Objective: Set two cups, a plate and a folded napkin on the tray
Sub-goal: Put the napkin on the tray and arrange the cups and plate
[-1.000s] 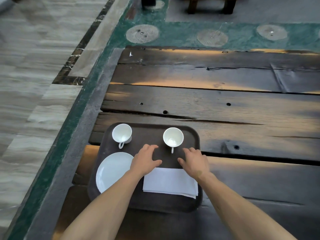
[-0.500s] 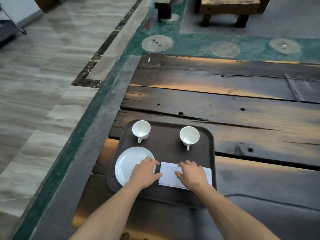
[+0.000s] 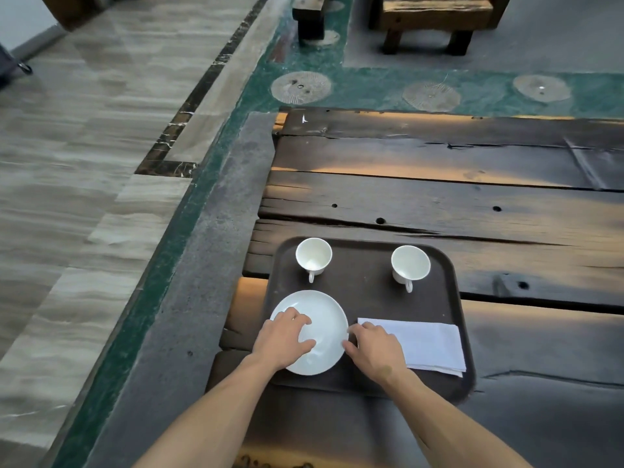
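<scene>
Two hands at a white plate on a set tray

A dark brown tray [image 3: 445, 285] sits on the rough plank table [image 3: 439, 197] with two white cups at its far side, the left cup [image 3: 313, 256] and the right cup [image 3: 410, 266], both upright with handles turned toward the person. Nearer, the white plate [image 3: 326, 319] lies at the left and the folded napkin [image 3: 429, 344] at the right, apart from each other. The left hand [image 3: 283, 339] rests on the plate with fingers spread; the right hand [image 3: 374, 352] touches the plate's right edge, covering the napkin's near left corner.
</scene>
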Demonstrator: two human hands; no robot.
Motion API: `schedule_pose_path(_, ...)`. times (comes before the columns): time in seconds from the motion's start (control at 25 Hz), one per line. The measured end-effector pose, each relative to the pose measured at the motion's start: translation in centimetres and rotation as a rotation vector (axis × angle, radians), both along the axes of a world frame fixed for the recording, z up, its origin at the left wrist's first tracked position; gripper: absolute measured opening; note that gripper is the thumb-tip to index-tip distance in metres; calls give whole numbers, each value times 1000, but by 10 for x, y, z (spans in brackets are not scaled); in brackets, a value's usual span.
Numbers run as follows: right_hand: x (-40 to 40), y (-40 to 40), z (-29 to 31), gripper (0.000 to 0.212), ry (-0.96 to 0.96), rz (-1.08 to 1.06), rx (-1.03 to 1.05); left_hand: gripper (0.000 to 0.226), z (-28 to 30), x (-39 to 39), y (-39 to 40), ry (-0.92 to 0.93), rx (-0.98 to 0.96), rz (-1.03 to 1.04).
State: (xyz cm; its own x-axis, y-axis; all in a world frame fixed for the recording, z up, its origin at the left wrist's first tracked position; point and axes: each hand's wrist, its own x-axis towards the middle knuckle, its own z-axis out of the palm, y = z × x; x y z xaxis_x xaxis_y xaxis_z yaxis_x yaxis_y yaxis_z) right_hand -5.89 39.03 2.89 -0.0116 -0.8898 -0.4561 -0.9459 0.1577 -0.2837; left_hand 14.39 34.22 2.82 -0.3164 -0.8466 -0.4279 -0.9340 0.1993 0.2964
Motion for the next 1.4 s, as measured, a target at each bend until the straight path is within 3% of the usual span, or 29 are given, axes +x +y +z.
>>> schedule_pose_path(0.4,39,-9,-9,50,-6,-190,-3,58,-15,60,-31,29,17,-14)
schedule_pose_path(0.76,39,-8,-10,52,-46,-246,101,85,-32,76,-31,-137,-55,-194)
schedule_pose_path(1.12,33,-15,-16,52,-130,-278,123,98,-54,78,-28,-15,22,-63)
schedule_pose_path(1.4,26,-15,-20,64,-137,-272,147,100,-60,76,-29,22,26,-60)
